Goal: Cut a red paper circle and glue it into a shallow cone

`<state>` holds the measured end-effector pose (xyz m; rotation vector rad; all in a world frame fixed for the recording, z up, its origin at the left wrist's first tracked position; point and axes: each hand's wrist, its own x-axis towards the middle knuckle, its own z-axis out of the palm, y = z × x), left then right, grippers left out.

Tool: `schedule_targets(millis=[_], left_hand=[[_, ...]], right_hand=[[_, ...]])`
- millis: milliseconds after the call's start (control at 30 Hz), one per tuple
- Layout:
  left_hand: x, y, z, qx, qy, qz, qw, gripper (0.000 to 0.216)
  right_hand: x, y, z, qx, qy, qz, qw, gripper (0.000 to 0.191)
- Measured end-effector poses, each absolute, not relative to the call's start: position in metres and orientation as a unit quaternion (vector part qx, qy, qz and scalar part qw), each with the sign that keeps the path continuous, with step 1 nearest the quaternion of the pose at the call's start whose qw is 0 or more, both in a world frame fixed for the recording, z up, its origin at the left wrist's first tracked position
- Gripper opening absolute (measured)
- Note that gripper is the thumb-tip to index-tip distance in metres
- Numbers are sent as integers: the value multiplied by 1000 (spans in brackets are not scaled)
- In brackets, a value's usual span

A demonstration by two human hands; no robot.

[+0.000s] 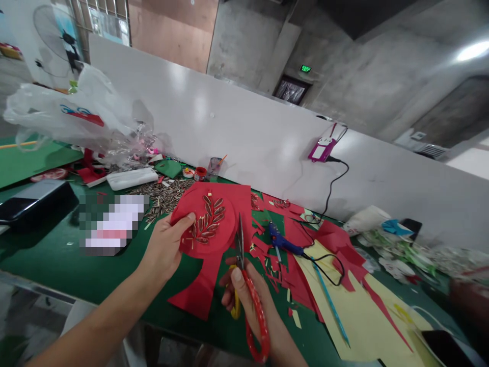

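My left hand (168, 244) pinches the left edge of a red paper sheet (237, 204), thumb on top. A round outline is partly cut in the sheet, and a strip of it hangs below. On the round part sits a leafy sprig made of brown seed shells (208, 219). My right hand (244, 290) is closed around a pair of scissors (257, 316), with one red handle and one yellow. Their blades point up beside the right side of the round part. Whether the blades touch the paper I cannot tell.
Sunflower seeds (168, 193) are heaped behind the paper. To the right lie a blue glue gun (284, 239) with its cord, red paper scraps, yellow paper (344, 316) and a blue pencil (331, 300). A black box (38, 201) stands left; a white partition (244, 137) rises behind.
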<state>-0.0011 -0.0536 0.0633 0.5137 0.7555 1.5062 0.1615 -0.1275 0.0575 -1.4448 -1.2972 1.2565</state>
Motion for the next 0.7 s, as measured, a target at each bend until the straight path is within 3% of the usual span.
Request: schedule_targets(millis=[500,700], left_hand=[[4,-62,58,219,317,643,662,33],[7,-61,59,221,312,648,659,29]], right_hand=[[155,-114,67,-569,-560,435,416,42],[155,-112,52,-605,-551,352,453,42]])
